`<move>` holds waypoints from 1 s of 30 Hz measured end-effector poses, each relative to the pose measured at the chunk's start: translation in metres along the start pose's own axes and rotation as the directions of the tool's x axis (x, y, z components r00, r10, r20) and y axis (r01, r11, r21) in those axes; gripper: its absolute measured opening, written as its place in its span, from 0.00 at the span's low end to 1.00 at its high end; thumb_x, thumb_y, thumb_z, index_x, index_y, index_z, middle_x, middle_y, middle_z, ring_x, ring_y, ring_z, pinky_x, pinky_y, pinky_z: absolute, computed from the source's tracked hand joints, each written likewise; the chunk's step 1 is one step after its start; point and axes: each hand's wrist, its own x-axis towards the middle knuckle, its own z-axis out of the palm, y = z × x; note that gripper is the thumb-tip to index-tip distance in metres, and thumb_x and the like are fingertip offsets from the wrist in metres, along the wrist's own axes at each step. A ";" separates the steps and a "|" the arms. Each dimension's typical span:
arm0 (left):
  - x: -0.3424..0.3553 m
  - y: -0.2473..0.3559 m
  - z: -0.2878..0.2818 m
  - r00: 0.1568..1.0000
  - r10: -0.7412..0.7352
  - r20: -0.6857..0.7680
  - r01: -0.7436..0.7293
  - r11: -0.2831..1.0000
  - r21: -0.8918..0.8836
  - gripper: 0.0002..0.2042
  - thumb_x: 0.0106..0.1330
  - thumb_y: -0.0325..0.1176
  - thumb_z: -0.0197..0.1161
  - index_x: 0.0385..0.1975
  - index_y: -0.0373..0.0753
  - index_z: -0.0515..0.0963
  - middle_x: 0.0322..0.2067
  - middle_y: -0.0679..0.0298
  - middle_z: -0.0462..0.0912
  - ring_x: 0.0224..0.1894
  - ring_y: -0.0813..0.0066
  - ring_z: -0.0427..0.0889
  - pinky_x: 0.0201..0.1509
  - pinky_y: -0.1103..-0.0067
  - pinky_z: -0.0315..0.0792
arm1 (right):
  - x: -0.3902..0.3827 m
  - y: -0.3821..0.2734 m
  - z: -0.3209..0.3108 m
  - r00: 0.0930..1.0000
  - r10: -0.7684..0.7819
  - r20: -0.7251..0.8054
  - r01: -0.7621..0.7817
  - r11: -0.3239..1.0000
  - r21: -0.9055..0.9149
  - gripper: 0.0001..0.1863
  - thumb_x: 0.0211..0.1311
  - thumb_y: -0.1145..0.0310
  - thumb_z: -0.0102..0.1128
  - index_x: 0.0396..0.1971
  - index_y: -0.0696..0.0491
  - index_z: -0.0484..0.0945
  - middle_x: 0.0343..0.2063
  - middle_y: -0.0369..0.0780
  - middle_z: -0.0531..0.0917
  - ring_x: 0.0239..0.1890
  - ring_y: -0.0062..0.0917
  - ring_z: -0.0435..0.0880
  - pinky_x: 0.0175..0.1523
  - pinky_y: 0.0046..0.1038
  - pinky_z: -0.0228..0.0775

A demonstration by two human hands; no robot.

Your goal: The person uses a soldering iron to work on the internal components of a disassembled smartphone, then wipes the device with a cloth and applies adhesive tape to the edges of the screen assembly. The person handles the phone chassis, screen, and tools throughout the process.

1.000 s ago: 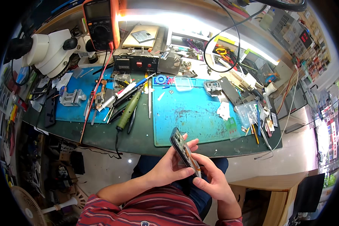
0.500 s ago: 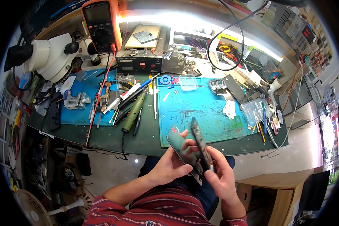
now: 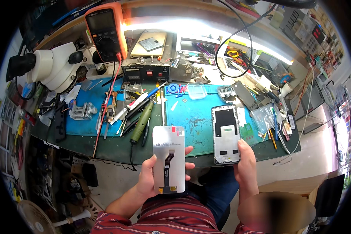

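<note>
My left hand point(image 3: 147, 175) grips a phone screen point(image 3: 174, 156) by its edges. Its silvery back faces up, with a dark flex cable running down the middle and a red tab at the top. To the right, my right hand point(image 3: 246, 162) pinches a phone frame point(image 3: 227, 140) at its lower right edge. That frame has a black rim, a grey-white inner plate and black patches. Both parts are held upright and apart over the bench's front edge. A blue work mat point(image 3: 191, 117) lies beneath and behind them.
A green pen-shaped tool point(image 3: 141, 123) and other hand tools lie left of centre. Behind stand an orange multimeter point(image 3: 105, 33), a white microscope point(image 3: 54, 64) and a black power unit point(image 3: 144, 73). A clear plastic box point(image 3: 196, 91) sits on the mat; a plastic bag point(image 3: 262, 116) lies right.
My hands have moved apart, the left one leftward and the right one rightward. The screen and frame, close together and edge-on before, are now turned with their broad faces showing.
</note>
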 end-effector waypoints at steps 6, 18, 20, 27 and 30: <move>-0.019 0.011 -0.010 0.985 -0.169 -0.025 0.171 0.982 0.080 0.40 0.80 0.65 0.38 0.79 0.38 0.52 0.72 0.46 0.67 0.67 0.46 0.76 0.62 0.54 0.80 | 0.059 -0.006 0.032 0.989 -0.067 0.128 0.092 0.976 -0.198 0.18 0.81 0.69 0.50 0.60 0.64 0.76 0.51 0.40 0.85 0.53 0.19 0.81 0.60 0.25 0.72; -0.040 0.033 -0.010 0.982 -0.079 -0.170 0.146 0.888 0.435 0.33 0.75 0.35 0.63 0.74 0.30 0.56 0.62 0.43 0.77 0.61 0.48 0.83 0.61 0.57 0.81 | 0.123 0.026 0.035 0.973 -0.030 0.229 0.096 0.954 -0.284 0.17 0.72 0.74 0.62 0.58 0.64 0.77 0.48 0.44 0.88 0.48 0.21 0.86 0.53 0.27 0.79; -0.036 0.033 -0.005 0.966 -0.071 -0.247 0.180 0.873 0.453 0.30 0.72 0.23 0.56 0.73 0.30 0.57 0.59 0.44 0.80 0.59 0.50 0.85 0.61 0.58 0.82 | 0.130 0.034 0.037 0.980 -0.069 0.189 0.139 0.910 -0.390 0.18 0.70 0.71 0.65 0.56 0.63 0.79 0.47 0.46 0.89 0.48 0.25 0.88 0.53 0.29 0.79; -0.024 0.031 0.008 0.982 -0.019 -0.189 0.134 0.776 0.616 0.30 0.73 0.24 0.63 0.73 0.27 0.60 0.62 0.54 0.78 0.64 0.71 0.78 0.68 0.73 0.72 | 0.121 0.035 0.053 0.893 -0.430 0.135 0.263 0.253 -0.931 0.19 0.68 0.54 0.64 0.46 0.55 0.82 0.38 0.46 0.87 0.42 0.44 0.88 0.49 0.44 0.79; -0.010 0.031 0.022 0.983 -0.041 -0.178 0.154 0.712 0.685 0.31 0.72 0.22 0.64 0.73 0.26 0.62 0.62 0.54 0.80 0.62 0.72 0.80 0.67 0.75 0.73 | 0.110 0.031 0.045 0.866 -0.478 0.146 0.306 0.275 -0.912 0.17 0.70 0.57 0.63 0.48 0.54 0.83 0.39 0.45 0.87 0.40 0.43 0.87 0.48 0.41 0.80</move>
